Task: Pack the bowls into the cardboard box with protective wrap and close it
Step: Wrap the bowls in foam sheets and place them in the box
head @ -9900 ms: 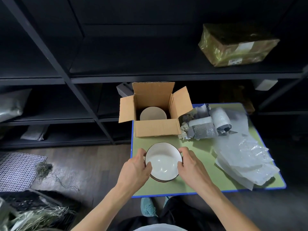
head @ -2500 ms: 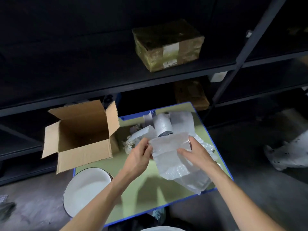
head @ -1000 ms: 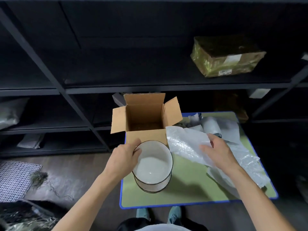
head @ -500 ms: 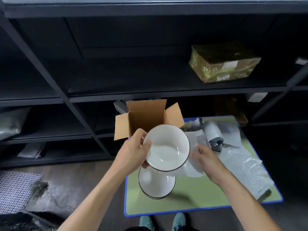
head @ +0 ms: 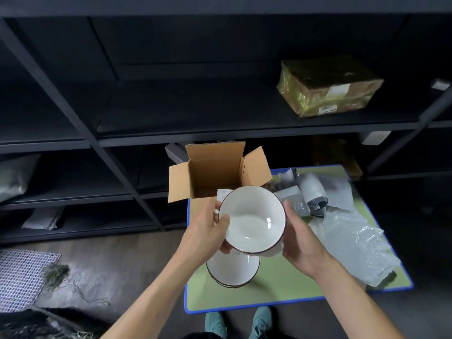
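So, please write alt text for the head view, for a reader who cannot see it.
The left hand and right hand hold a white bowl, wrap sheet beneath, above stacked bowls on a green table. An open cardboard box stands behind; more wrap lies at right.

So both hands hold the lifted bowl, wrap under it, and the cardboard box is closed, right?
Not closed: head view shows the cardboard box with flaps open. The left hand and right hand do hold the lifted bowl with wrap under it.
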A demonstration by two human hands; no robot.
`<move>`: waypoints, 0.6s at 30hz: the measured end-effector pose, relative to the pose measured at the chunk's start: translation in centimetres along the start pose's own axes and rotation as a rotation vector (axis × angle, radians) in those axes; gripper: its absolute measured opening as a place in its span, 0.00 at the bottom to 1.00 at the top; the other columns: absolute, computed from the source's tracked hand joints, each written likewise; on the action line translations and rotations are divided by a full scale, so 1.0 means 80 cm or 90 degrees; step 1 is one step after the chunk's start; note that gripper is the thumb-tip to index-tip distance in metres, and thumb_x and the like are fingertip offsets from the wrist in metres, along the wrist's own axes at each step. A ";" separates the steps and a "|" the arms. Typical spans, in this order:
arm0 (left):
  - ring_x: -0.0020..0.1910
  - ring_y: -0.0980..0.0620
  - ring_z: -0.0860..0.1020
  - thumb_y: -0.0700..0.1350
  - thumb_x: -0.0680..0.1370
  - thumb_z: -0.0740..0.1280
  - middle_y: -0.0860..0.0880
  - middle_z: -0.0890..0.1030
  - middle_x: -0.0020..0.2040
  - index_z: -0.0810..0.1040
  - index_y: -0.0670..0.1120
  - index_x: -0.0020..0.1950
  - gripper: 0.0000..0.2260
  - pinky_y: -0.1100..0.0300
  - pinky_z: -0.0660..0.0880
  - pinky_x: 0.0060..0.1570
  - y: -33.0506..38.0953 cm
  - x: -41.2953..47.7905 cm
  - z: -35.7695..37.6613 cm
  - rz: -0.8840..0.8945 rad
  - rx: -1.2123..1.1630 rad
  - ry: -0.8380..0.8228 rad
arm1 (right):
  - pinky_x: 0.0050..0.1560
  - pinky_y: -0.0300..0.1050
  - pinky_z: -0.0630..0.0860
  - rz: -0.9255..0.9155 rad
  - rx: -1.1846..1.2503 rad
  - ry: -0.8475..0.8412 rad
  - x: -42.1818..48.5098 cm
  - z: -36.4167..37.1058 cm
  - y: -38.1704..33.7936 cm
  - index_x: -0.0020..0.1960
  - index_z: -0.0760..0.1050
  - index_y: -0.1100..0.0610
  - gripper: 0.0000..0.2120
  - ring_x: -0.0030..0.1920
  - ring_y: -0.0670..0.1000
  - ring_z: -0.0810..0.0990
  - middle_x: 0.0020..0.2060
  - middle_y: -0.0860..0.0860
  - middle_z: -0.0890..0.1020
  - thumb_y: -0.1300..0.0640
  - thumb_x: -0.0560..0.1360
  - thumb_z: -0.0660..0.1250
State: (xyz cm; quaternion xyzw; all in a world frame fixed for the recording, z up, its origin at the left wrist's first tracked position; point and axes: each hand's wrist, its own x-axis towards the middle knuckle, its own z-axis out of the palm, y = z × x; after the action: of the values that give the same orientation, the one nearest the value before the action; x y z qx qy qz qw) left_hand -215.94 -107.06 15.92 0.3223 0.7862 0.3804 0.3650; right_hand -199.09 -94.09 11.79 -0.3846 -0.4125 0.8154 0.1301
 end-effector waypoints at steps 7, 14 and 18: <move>0.35 0.53 0.81 0.58 0.81 0.60 0.53 0.80 0.43 0.72 0.56 0.55 0.08 0.53 0.80 0.40 -0.019 0.008 -0.017 0.003 0.043 0.027 | 0.54 0.47 0.81 -0.034 -0.040 -0.041 -0.014 0.023 -0.006 0.59 0.84 0.51 0.17 0.60 0.55 0.82 0.60 0.57 0.83 0.46 0.77 0.63; 0.55 0.58 0.78 0.79 0.68 0.59 0.59 0.79 0.57 0.69 0.55 0.70 0.39 0.56 0.76 0.55 -0.035 0.027 -0.039 -0.080 -0.045 -0.038 | 0.51 0.46 0.81 -0.027 -0.030 -0.046 -0.016 0.033 -0.011 0.65 0.78 0.56 0.23 0.62 0.58 0.81 0.62 0.58 0.82 0.46 0.75 0.63; 0.58 0.52 0.79 0.81 0.65 0.60 0.54 0.81 0.56 0.76 0.57 0.60 0.36 0.44 0.75 0.63 -0.037 0.028 -0.041 -0.056 -0.115 -0.091 | 0.55 0.48 0.81 -0.019 -0.044 -0.053 -0.013 0.043 -0.016 0.67 0.77 0.55 0.25 0.63 0.57 0.80 0.62 0.57 0.82 0.45 0.74 0.63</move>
State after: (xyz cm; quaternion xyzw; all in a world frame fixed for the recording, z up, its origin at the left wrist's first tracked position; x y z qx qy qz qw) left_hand -220.48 -108.02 14.16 0.2798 0.7339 0.4093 0.4643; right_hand -201.03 -95.79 14.58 -0.3485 -0.4511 0.8140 0.1115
